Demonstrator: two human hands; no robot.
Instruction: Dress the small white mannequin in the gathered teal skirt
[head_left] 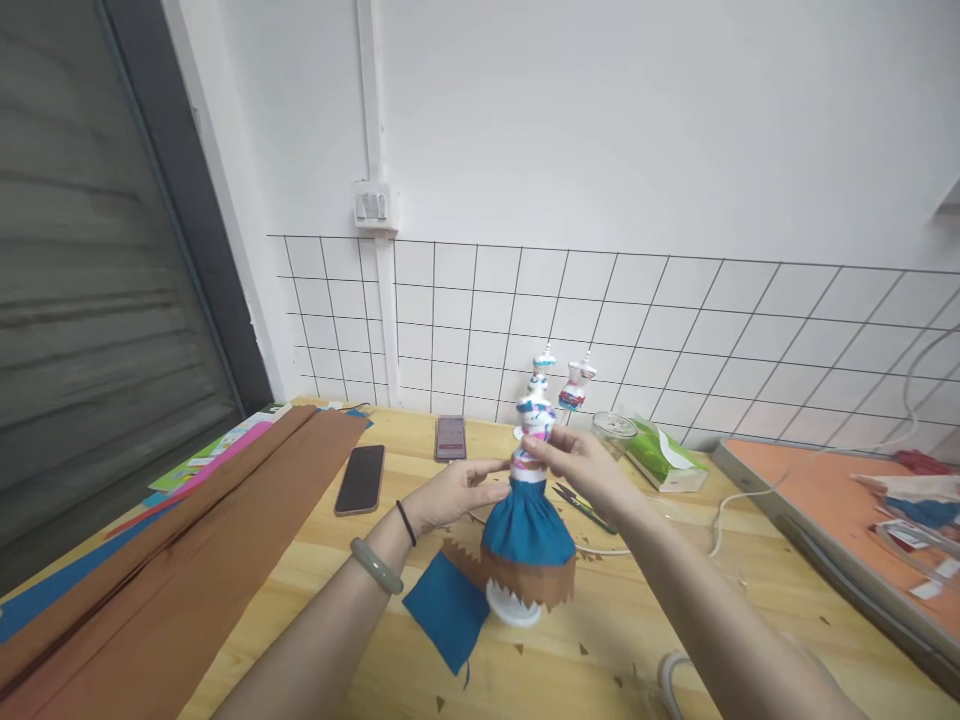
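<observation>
A small mannequin doll (527, 520) stands on the wooden table (615, 620), wearing a blue skirt with a brown zigzag hem and a patterned top. My left hand (454, 492) touches the doll's waist from the left, fingers pinched. My right hand (581, 462) pinches the doll at chest height from the right. A loose blue cloth piece (448, 607) lies beside the doll's white base. Two more small mannequins (576, 385) stand behind, near the tiled wall.
Brown fabric (187, 560) and coloured sheets lie at the left. Two phones (361, 478) (450, 437) lie on the table. Scissors (583, 505), a clear round lid (613, 427), a green tissue pack (664, 455), a white cable and an orange board (840, 510) are at the right.
</observation>
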